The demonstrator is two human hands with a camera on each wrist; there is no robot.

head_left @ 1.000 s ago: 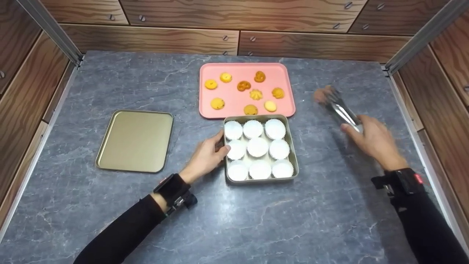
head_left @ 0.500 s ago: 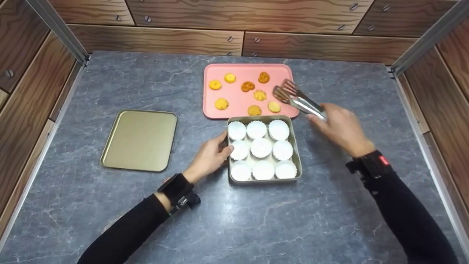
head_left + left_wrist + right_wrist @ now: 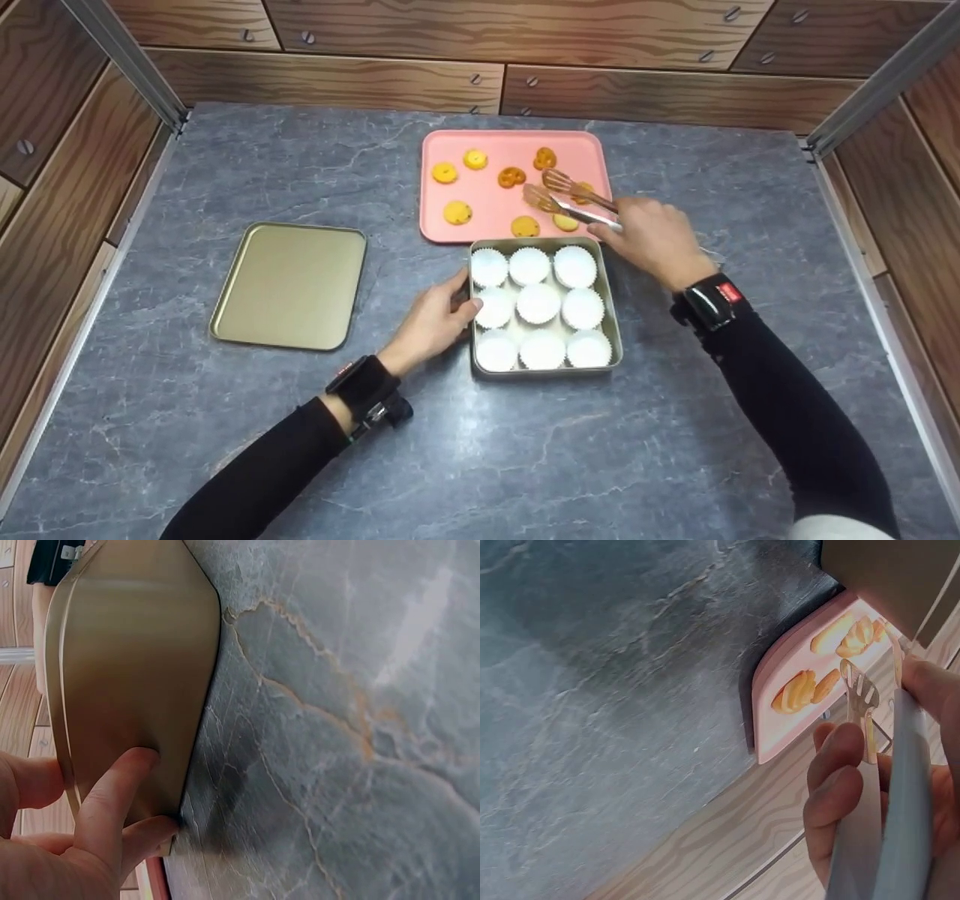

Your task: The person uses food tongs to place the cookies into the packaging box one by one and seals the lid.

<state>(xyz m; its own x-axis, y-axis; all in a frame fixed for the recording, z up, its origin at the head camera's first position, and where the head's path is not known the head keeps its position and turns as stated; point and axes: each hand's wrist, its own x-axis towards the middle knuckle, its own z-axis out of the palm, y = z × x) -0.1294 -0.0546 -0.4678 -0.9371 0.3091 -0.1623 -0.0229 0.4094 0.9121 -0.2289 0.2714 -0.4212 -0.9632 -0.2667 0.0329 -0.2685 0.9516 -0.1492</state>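
Slotted tongs (image 3: 906, 780) — round-cornered metal tin (image 3: 135, 664).

Booth-like workspace: wood-print panels (image 3: 390, 30), metal corner posts (image 3: 124, 61), marble-look tabletop (image 3: 562, 465)

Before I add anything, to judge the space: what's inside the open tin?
The open tin holds nine white fluted cups in three rows of three, with nothing visible in them. Its floor shows between them; what lies directly under each cup is covered.
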